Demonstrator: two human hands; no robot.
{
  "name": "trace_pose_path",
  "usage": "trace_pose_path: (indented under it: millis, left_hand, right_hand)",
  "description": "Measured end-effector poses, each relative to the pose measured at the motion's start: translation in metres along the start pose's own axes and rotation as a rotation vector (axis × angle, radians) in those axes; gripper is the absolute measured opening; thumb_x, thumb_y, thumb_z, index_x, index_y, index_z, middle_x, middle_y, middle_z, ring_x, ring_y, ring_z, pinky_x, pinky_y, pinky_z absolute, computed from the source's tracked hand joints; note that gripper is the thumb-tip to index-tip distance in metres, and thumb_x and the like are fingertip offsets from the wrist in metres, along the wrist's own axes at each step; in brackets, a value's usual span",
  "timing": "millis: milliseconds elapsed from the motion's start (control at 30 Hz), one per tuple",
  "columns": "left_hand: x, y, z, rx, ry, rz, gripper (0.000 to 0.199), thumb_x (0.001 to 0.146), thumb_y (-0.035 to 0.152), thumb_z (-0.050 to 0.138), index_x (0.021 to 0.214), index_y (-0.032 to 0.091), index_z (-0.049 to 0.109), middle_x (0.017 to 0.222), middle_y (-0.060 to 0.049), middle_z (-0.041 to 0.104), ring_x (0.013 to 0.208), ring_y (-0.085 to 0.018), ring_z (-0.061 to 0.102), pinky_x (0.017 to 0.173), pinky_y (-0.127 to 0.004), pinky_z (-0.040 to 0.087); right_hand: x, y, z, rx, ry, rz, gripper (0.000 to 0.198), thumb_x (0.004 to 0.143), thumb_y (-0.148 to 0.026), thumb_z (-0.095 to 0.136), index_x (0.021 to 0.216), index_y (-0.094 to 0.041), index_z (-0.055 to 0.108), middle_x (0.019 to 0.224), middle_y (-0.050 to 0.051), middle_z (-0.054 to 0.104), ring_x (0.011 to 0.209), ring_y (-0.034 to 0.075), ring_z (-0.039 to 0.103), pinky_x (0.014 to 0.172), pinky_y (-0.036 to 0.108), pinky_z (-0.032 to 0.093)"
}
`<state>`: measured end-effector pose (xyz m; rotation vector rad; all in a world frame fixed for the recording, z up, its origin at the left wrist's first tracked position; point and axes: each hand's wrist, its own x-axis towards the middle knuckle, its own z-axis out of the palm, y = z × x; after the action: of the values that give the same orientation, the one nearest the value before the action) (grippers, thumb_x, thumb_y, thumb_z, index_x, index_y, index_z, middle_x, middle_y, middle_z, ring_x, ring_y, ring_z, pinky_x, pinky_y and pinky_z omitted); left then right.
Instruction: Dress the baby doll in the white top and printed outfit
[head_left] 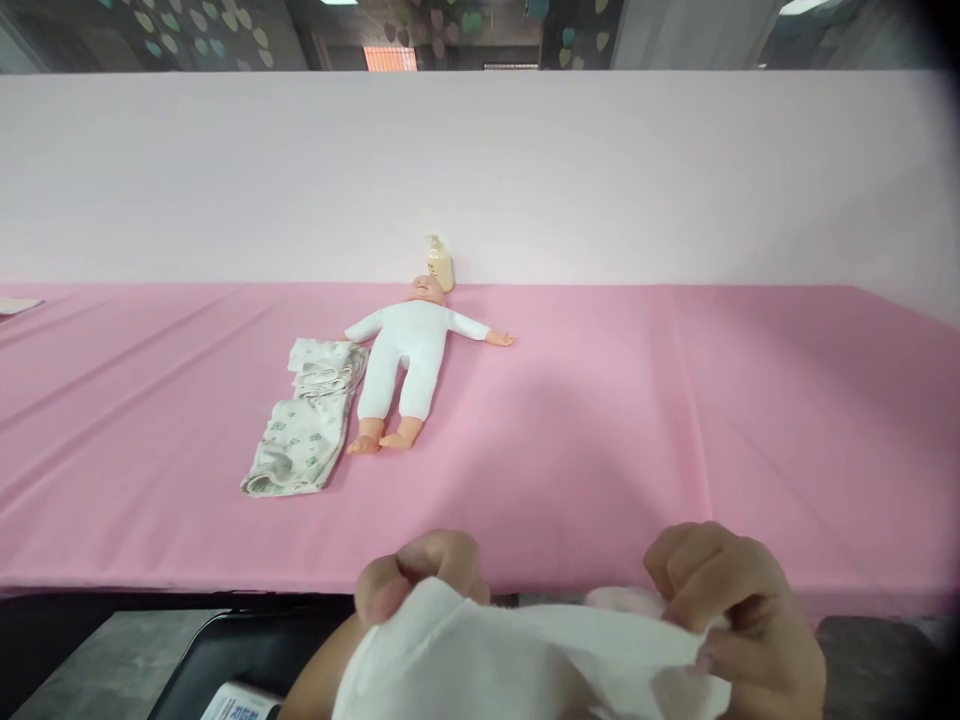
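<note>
A white cloth [480, 650] stretches between my two hands at the bottom of the view, in front of the table edge. My left hand [424, 570] pinches its upper left corner. The cloth's right end is gripped by my right hand [742, 610], thumb against fingers. Its lower part runs out of the frame. Beyond, a baby doll [409, 345] in a white bodysuit lies on its back, arms spread, feet toward me. Folded baby clothes [304, 440] with a green print lie beside the doll on the left.
Pink fabric [570, 430] covers the table. A cream pump bottle [441, 265] stands behind the doll's head, near the white wall [480, 170]. At the far left lies a pale flat item [19, 305]. Below the table edge is a black chair or tray [232, 640] with a white labelled item [240, 703].
</note>
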<state>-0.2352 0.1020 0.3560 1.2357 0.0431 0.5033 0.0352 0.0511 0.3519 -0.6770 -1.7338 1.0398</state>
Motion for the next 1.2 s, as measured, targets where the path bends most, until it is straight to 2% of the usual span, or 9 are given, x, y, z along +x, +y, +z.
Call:
trace_pose_path:
  millis: [100, 200, 367, 467, 567, 700, 967, 1100, 1200]
  left_hand:
    - [0.004, -0.011, -0.006, -0.343, 0.032, 0.252, 0.052, 0.074, 0.065, 0.046, 0.047, 0.022, 0.033, 0.027, 0.006, 0.017, 0.022, -0.007, 0.015, 0.031, -0.024, 0.024]
    - [-0.008, -0.003, -0.011, -0.254, 0.251, 0.157, 0.042, 0.079, 0.054, 0.053, 0.058, 0.02, 0.042, 0.043, 0.004, 0.035, 0.033, -0.006, 0.027, 0.036, -0.021, 0.021]
    - [-0.038, 0.037, -0.025, 0.474, 0.72, -0.028, 0.011, 0.087, 0.031, 0.055, 0.086, 0.022, 0.05, 0.065, 0.003, 0.045, 0.054, -0.007, 0.043, 0.05, -0.019, 0.032]
    - [-0.042, 0.048, -0.036, 0.942, 0.869, -0.173, 0.011, 0.085, 0.032, 0.058, 0.086, 0.022, 0.054, 0.077, 0.001, 0.052, 0.067, -0.01, 0.05, 0.056, -0.019, 0.037]
    - [-0.035, 0.045, -0.044, 1.275, 0.882, -0.333, 0.018, 0.085, 0.036, 0.056, 0.098, 0.025, 0.06, 0.097, -0.001, 0.06, 0.072, -0.012, 0.054, 0.059, -0.021, 0.041]
    - [-0.026, 0.042, -0.038, 1.506, 0.89, -0.446, 0.039, 0.084, 0.044, 0.056, 0.119, 0.029, 0.053, 0.094, 0.0, 0.06, 0.066, -0.013, 0.054, 0.066, -0.026, 0.046]
    - [-0.028, 0.048, -0.017, 1.474, 0.721, -0.476, 0.028, 0.096, 0.034, 0.035, 0.116, 0.028, 0.054, 0.104, -0.001, 0.063, 0.096, -0.016, 0.058, 0.08, -0.026, 0.046]
    - [-0.035, 0.049, -0.021, 1.446, 0.722, -0.405, 0.026, 0.094, 0.032, 0.039, 0.108, 0.026, 0.06, 0.105, -0.001, 0.065, 0.091, -0.016, 0.061, 0.079, -0.023, 0.046]
    - [-0.037, 0.054, -0.024, 1.333, 0.547, -0.383, 0.029, 0.094, 0.029, 0.038, 0.1, 0.027, 0.066, 0.095, 0.001, 0.068, 0.082, -0.013, 0.063, 0.073, -0.021, 0.047]
  right_hand:
    - [0.014, -0.002, 0.004, 0.111, 0.025, -0.126, 0.005, 0.081, -0.026, 0.062, 0.083, -0.029, 0.065, 0.041, -0.006, 0.031, 0.038, 0.01, 0.032, 0.041, 0.023, 0.027]
    - [0.022, -0.005, -0.004, 0.062, -0.047, -0.152, 0.014, 0.086, -0.022, 0.053, 0.077, -0.027, 0.061, 0.042, -0.006, 0.036, 0.038, 0.008, 0.034, 0.043, 0.022, 0.03]
    - [0.035, -0.006, -0.021, -0.593, -0.361, 0.052, 0.031, 0.09, -0.009, 0.044, 0.101, -0.028, 0.066, 0.062, -0.002, 0.056, 0.054, 0.009, 0.051, 0.054, 0.022, 0.035]
    - [0.044, 0.004, -0.019, -0.995, -0.377, 0.174, 0.044, 0.084, 0.001, 0.039, 0.105, -0.028, 0.064, 0.072, -0.001, 0.056, 0.056, 0.01, 0.051, 0.051, 0.022, 0.032]
    - [0.054, 0.016, -0.013, -1.198, -0.296, 0.141, 0.051, 0.074, 0.009, 0.032, 0.1, -0.022, 0.063, 0.08, 0.001, 0.057, 0.056, 0.01, 0.051, 0.048, 0.023, 0.028]
    - [0.067, 0.021, -0.01, -1.32, -0.193, 0.054, 0.055, 0.066, 0.011, 0.028, 0.099, -0.018, 0.061, 0.085, 0.001, 0.058, 0.056, 0.01, 0.051, 0.046, 0.024, 0.027]
    - [0.058, 0.027, -0.013, -1.453, -0.105, -0.001, 0.053, 0.066, 0.009, 0.03, 0.1, -0.018, 0.059, 0.087, 0.002, 0.059, 0.047, 0.01, 0.045, 0.043, 0.025, 0.027]
    - [0.053, 0.026, -0.012, -1.498, -0.133, 0.006, 0.049, 0.071, 0.008, 0.032, 0.105, -0.017, 0.059, 0.082, 0.002, 0.058, 0.043, 0.01, 0.043, 0.041, 0.025, 0.025]
    - [0.059, 0.02, -0.011, -1.502, -0.243, 0.088, 0.044, 0.076, 0.005, 0.035, 0.108, -0.013, 0.058, 0.069, 0.0, 0.056, 0.044, 0.012, 0.046, 0.042, 0.026, 0.021]
